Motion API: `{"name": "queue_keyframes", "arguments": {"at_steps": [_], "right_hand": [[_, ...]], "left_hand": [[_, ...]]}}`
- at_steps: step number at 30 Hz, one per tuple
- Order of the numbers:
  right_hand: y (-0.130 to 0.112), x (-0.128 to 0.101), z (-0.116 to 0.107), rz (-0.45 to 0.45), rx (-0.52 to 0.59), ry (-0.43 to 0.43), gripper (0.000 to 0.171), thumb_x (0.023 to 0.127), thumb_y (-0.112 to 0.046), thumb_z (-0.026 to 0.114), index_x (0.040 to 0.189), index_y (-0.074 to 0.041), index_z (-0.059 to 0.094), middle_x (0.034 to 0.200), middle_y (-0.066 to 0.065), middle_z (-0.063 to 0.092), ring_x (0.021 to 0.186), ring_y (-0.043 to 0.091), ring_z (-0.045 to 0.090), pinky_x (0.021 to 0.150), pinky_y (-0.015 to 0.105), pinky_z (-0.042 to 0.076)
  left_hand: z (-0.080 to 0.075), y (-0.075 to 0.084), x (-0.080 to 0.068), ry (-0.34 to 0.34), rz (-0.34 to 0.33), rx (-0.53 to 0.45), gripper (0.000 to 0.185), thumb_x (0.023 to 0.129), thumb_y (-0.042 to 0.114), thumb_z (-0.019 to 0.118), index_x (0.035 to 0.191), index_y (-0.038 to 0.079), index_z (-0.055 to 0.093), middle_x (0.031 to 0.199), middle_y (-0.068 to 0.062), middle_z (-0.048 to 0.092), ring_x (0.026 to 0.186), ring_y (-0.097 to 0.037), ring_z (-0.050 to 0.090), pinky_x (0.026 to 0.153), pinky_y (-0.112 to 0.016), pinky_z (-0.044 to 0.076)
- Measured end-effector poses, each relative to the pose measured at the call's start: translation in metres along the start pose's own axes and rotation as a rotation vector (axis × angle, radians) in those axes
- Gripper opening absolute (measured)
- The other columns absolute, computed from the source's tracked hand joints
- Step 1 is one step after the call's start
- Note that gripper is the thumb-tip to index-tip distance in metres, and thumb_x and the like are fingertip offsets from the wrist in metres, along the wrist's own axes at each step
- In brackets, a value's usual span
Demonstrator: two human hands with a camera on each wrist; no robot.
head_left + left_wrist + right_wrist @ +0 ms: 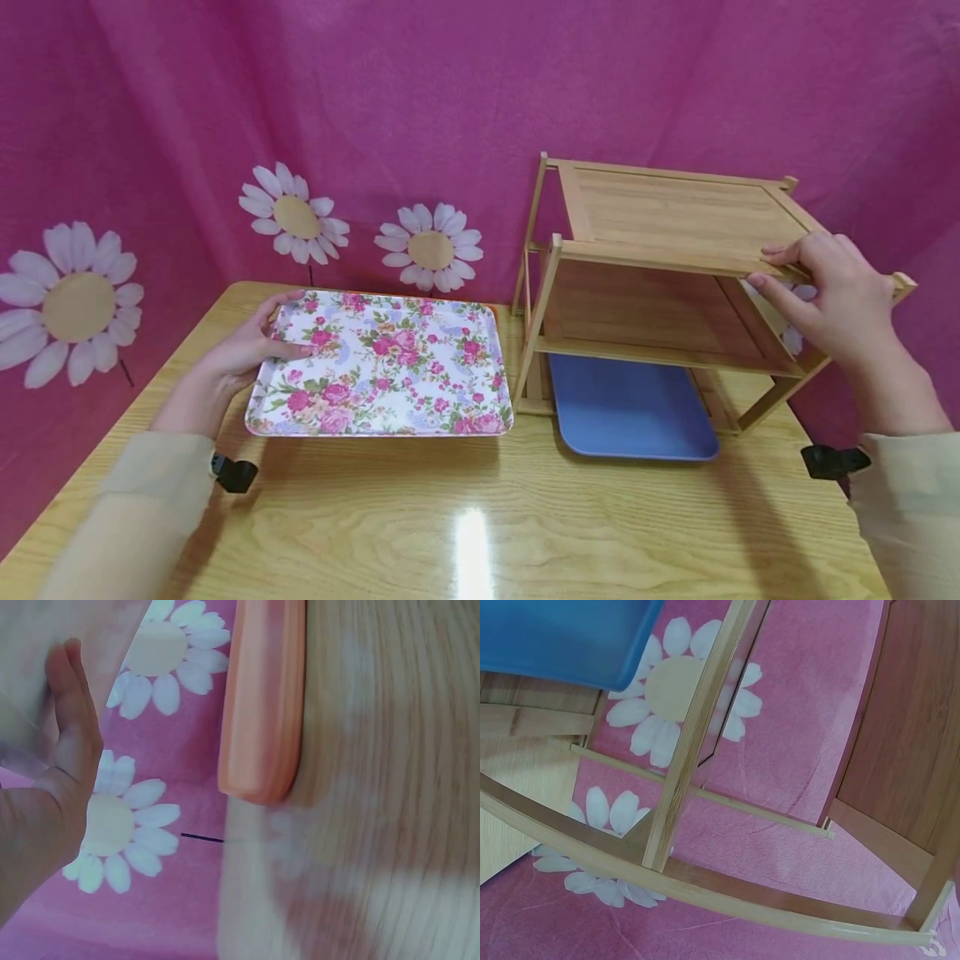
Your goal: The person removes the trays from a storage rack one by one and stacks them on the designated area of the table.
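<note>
My left hand [243, 346] grips the left edge of a white tray [390, 367] printed with pink roses, thumb on its top face. The tray is lifted above the table. In the left wrist view, the hand [64, 742] is on the pale tray, apart from an orange tray-like item [262, 705] lying lower down. My right hand [851, 292] pinches the right end of the top shelf of a wooden rack [686, 208], thumb at its front edge. A blue tray [633, 408] lies under the rack's lower shelf, its front part sticking out.
The rack stands at the right of the wooden table [360, 533], its right side frame [765, 896] slanting outward. Behind hangs a magenta cloth [420, 100] with large white daisies. The orange item mostly hides behind the floral tray in the head view.
</note>
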State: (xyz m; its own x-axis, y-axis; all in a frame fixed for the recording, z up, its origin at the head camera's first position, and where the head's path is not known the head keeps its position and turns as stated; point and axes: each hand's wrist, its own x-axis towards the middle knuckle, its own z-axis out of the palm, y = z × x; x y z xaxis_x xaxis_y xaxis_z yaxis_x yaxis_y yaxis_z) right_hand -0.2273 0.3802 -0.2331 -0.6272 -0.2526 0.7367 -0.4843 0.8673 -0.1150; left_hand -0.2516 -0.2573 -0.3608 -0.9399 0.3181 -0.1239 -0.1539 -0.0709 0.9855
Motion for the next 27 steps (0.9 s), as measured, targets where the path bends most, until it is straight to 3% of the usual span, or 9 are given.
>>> {"name": "queue_keyframes", "arguments": {"at_steps": [10,17,24,27], "right_hand": [[0.001,-0.001,0.000,0.001,-0.014,0.000,0.035,0.081,-0.031,0.073,0.093,-0.001,0.062,0.106,-0.050,0.039,0.093,-0.017,0.031,0.066,0.016,0.024],[-0.002,0.000,-0.002,0.011,-0.022,0.002,0.032,0.080,-0.029,0.074,0.094,-0.002,0.063,0.103,-0.050,0.040,0.089,-0.020,0.030,0.063,0.020,0.023],[0.000,0.000,-0.001,0.008,0.004,0.015,0.030,0.079,-0.025,0.075,0.092,-0.001,0.063,0.103,-0.050,0.042,0.089,-0.021,0.031,0.064,0.024,0.024],[0.002,0.000,0.000,-0.002,0.011,0.022,0.034,0.080,-0.031,0.074,0.091,-0.001,0.064,0.104,-0.050,0.043,0.089,-0.021,0.032,0.065,0.020,0.025]], "left_hand": [[-0.004,-0.013,0.032,0.110,-0.074,-0.012,0.092,0.080,-0.011,0.066,0.147,0.028,0.016,0.112,-0.001,0.052,0.081,-0.015,0.067,0.070,-0.032,0.057],[-0.007,-0.020,0.048,0.125,-0.116,0.100,0.096,0.083,-0.006,0.065,0.151,0.029,0.006,0.126,-0.012,0.040,0.081,-0.013,0.065,0.072,-0.032,0.056],[-0.007,-0.028,0.059,0.120,-0.158,0.087,0.098,0.086,-0.003,0.063,0.152,0.033,0.000,0.151,-0.020,0.015,0.079,-0.010,0.063,0.072,-0.028,0.056],[-0.006,-0.031,0.060,0.129,-0.162,0.068,0.098,0.084,-0.002,0.065,0.152,0.032,0.003,0.152,-0.021,0.015,0.079,-0.010,0.063,0.073,-0.028,0.056]]}}
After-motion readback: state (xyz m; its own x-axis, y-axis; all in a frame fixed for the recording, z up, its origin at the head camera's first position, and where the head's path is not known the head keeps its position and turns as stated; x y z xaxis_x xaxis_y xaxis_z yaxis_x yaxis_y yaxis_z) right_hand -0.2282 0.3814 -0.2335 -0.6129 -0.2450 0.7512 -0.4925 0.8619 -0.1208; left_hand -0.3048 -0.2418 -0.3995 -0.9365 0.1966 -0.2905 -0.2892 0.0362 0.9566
